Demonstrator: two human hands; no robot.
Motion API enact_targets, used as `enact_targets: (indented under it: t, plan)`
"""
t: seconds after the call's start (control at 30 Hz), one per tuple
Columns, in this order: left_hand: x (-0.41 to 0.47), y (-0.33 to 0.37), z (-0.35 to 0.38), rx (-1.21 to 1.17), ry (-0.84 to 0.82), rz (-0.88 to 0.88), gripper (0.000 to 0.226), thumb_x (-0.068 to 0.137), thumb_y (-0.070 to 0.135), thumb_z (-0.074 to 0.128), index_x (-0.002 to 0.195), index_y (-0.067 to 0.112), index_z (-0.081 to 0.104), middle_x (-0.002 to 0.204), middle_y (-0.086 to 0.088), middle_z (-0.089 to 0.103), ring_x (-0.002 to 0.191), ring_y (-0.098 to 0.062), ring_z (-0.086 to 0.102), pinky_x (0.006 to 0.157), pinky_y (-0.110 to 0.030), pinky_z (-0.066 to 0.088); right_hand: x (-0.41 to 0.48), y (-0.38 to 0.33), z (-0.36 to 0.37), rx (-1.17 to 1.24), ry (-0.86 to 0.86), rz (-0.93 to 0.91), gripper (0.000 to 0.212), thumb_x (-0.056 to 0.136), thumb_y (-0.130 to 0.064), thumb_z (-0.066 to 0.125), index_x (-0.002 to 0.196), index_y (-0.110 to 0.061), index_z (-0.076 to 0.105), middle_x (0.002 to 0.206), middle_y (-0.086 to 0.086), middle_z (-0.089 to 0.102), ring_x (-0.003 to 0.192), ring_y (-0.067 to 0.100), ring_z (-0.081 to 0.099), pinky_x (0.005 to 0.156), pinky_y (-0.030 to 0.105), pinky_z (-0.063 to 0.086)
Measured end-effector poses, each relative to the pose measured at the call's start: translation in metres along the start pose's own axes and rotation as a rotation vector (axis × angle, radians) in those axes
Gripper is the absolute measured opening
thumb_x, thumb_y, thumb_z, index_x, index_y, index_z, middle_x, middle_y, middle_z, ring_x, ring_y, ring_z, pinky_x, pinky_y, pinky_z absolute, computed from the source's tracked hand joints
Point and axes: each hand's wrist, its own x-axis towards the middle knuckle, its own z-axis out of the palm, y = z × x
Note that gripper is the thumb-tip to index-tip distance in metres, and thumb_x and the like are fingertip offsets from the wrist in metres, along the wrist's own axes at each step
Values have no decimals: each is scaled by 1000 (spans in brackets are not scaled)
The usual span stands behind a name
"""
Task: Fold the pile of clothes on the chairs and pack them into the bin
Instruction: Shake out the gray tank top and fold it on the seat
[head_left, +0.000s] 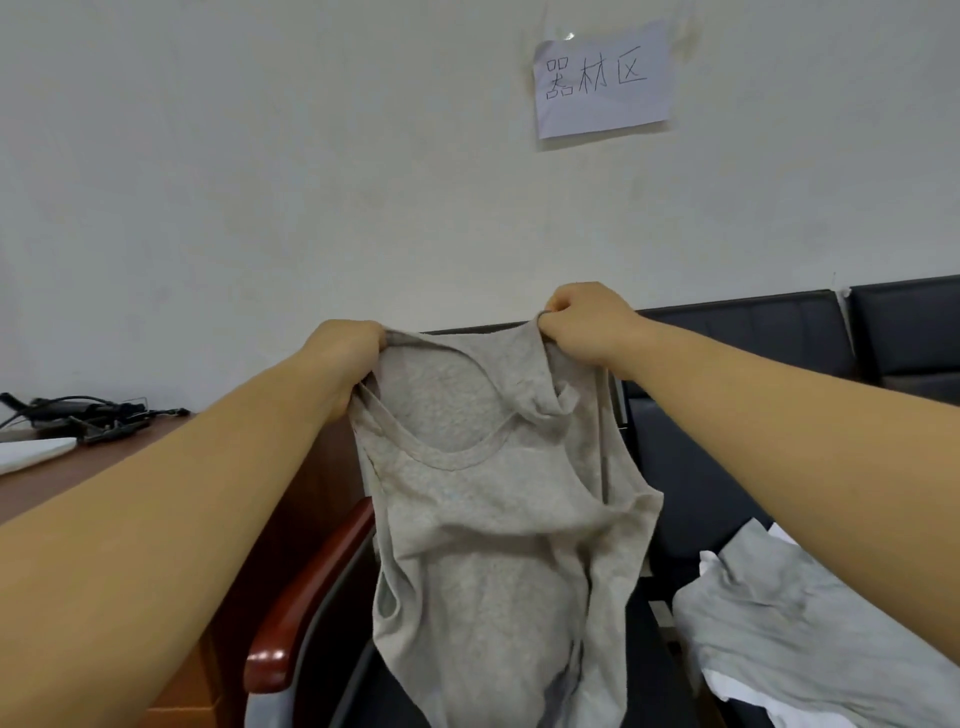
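**Both straps gripped: your left hand (348, 358) and right hand (587, 322) hold the grey tank top (467, 519) up**

Your two hands are raised in front of you at about the same height, the right a little higher. Each one is closed in a fist around a shoulder strap of the tank top, with the fingers curled over the fabric. The garment hangs down between your forearms. Its scooped neckline faces you, and the strap under your right hand is bunched and twisted. The lower part drapes in front of the black chair (691, 467), beside the chair's reddish wooden armrest (311, 587). You cannot tell whether the hem touches the seat.

More clothes (810, 639), pale grey with white showing beneath, lie in a loose heap on the chairs at your lower right, apart from the top you hold.

To your left stands a brown wooden table (104, 483) with a tangle of black cables (88, 415) near the wall and a flat white object (31, 452) at the edge of view. A sheet of paper (602, 78) with handwritten characters is fixed high on the pale wall
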Motion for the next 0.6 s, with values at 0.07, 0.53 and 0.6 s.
enact_targets:
  t: [0.07, 0.53, 0.6]
  plan:
    - [-2, -3, 0, -3, -45, -21, 7, 89, 12, 52, 82, 11, 52, 76, -11, 47, 62, -25, 46, 59, -34, 36, 1, 4, 4, 202, -13, 133, 20, 98, -14, 50, 100, -1, 65, 98, 15, 65, 87, 26, 58, 73, 36, 50]
    - [-3, -11, 9, -294, -286, -175, 10, 85, 6, 42, 81, 13, 48, 74, -11, 55, 59, -30, 58, 66, -37, 58, -28, -7, 8, 192, -786, 118, 17, 88, -30, 77, 99, -18, 72, 97, 3, 78, 86, 23, 75, 80, 38, 60]
    - [2, -15, 10, -295, -280, -147, 9, 87, 7, 48, 81, 13, 52, 75, -11, 57, 61, -29, 58, 67, -35, 55, -25, -2, 21, -361, -770, -19, 21, 77, -23, 87, 93, -19, 73, 89, -5, 76, 82, 18, 72, 74, 31, 57]
